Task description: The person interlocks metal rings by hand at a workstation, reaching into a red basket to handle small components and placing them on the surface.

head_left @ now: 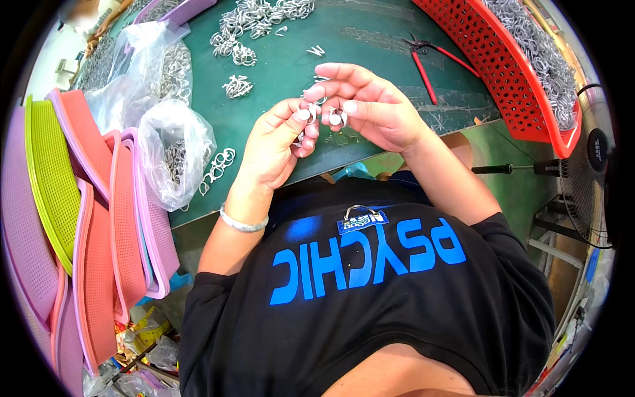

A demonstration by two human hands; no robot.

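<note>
Carefully, going from left to right: at the left edge of the frame several plastic mesh baskets are leaning in a stack, one lime green, the others salmon and lilac; I cannot count them surely. Beside them two clear bags of metal rings are lying on the green worktop, with loose ring heaps in the upper middle.

In the centre the left hand is pinching one small metal ring between thumb and fingertips, and the right hand is pinching a second ring just beside it, so both hands are closed on rings and nearly touching, above the near edge of the worktop. To join them well, I judge the person should be keeping a firm pinch, turning the opening of one ring toward the other, and holding both close to the eyes.

At the upper right one pair of red-handled pliers is lying, then one red basket full of rings, and one fan at the right edge.
</note>
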